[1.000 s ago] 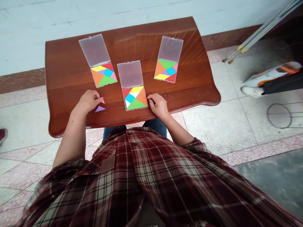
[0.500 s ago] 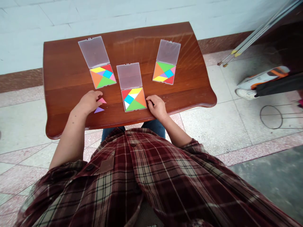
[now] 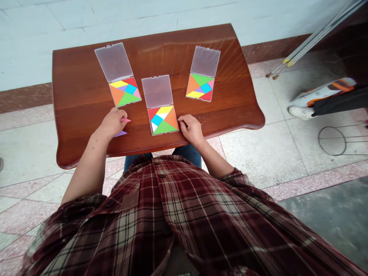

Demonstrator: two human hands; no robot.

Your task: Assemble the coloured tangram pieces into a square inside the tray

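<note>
Between the fingertips of my left hand (image 3: 115,122) is a pink triangle tangram piece (image 3: 125,120), its pointed end sticking out to the right. A purple triangle piece (image 3: 121,133) lies on the table just below, partly hidden by that hand. The middle tangram case (image 3: 163,121) lies with its lid folded back; red, yellow, blue, orange and green pieces fill it, and two white gaps show between them. My right hand (image 3: 191,128) rests by the case's right edge with its fingers curled; whether anything is in them I cannot make out.
Two more open tangram cases, the left one (image 3: 125,92) and the right one (image 3: 200,87), lie farther back with full sets of pieces. The brown wooden table (image 3: 80,96) stands near a pale wall. Crutches (image 3: 304,48), a shoe (image 3: 301,112) and a wire frame (image 3: 332,141) are at right.
My left hand has shifted slightly right and closed on the pink triangle, which lay on the table before. It now covers more of the purple triangle. My right hand stays by the middle case.
</note>
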